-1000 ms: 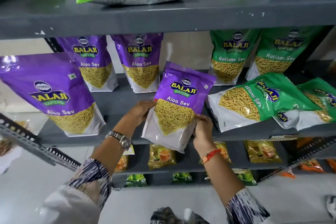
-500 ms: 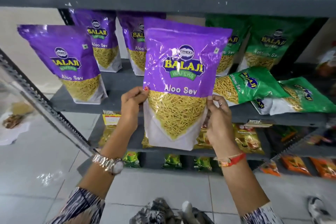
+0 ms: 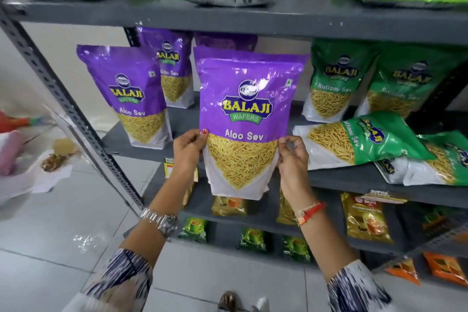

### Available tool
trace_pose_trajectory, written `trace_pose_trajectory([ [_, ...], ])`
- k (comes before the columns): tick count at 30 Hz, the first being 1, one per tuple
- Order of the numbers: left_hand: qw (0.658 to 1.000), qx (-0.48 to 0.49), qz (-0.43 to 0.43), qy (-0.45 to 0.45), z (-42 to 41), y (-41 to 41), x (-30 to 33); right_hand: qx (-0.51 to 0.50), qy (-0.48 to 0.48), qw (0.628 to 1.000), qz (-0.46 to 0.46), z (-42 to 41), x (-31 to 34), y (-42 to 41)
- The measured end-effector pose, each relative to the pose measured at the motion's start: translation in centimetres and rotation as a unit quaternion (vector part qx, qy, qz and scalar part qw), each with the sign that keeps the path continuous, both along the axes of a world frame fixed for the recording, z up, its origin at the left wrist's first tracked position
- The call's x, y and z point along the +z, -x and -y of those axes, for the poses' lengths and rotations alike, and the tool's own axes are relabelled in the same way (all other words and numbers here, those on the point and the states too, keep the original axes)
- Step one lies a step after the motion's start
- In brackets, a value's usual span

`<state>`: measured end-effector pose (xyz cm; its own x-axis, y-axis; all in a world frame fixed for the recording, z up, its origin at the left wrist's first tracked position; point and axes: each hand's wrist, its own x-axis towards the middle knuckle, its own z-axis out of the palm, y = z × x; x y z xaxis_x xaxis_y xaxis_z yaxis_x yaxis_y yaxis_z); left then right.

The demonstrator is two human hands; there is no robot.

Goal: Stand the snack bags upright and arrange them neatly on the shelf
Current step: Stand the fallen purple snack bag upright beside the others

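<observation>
While both hands pinch it by its side edges, the purple Aloo Sev bag (image 3: 244,119) is held upright in front of the middle shelf (image 3: 354,182), its bottom hanging below that shelf's front edge — not resting on the board. Left hand (image 3: 188,151) has fingers closed on the bag's left edge, thumb on the front; right hand (image 3: 291,157) has fingers closed on the right edge. Watch (image 3: 162,220) on left wrist, red band (image 3: 310,211) on right wrist. Toward the shelf's left end, another purple bag (image 3: 126,94) stands upright near the front edge, with a third purple bag (image 3: 172,68) upright behind it. Toward the back right, two green Ratlami Sev bags (image 3: 336,81) stand upright. Near the right front edge, a green bag (image 3: 354,139) lies flat on its side — partly overlapping a second flat green bag (image 3: 440,159). Top shelf (image 3: 304,15) carries bags lying flat.
</observation>
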<state>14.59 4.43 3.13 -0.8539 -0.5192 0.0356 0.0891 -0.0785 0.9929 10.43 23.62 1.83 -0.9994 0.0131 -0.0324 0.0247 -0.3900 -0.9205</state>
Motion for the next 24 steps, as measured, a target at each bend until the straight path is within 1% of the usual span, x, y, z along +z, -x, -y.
trace_pose_trajectory([
  [4, 0.999, 0.031, 0.025, -0.012, 3.0, 2.9, -1.0, 0.028, 0.017, 0.999, -0.002, 3.5, -1.1, 3.8],
  [7, 0.996, 0.060, 0.044, -0.046, 5.0, 5.2, -1.4, 0.051, 0.019, 0.998, -0.017, 6.1, -1.7, 6.2],
  [10, 0.992, 0.085, 0.047, -0.078, 6.7, 6.9, -1.5, 0.069, 0.021, 0.997, -0.034, 8.2, -2.4, 7.9],
  [15, 0.989, 0.102, 0.041, -0.094, 8.9, 8.5, -1.6, 0.086, 0.022, 0.996, -0.028, 10.9, -3.2, 9.7],
  [18, 0.988, 0.123, 0.050, -0.080, 9.6, 8.9, -2.4, 0.094, 0.028, 0.995, -0.011, 11.9, -3.7, 9.8],
  [21, 0.989, 0.127, 0.033, -0.069, 9.8, 9.2, -2.8, 0.093, 0.042, 0.995, 0.001, 12.5, -3.9, 9.9],
  [24, 0.990, 0.134, 0.021, -0.039, 10.1, 9.3, -3.4, 0.094, 0.048, 0.994, 0.003, 12.7, -4.0, 9.8],
])
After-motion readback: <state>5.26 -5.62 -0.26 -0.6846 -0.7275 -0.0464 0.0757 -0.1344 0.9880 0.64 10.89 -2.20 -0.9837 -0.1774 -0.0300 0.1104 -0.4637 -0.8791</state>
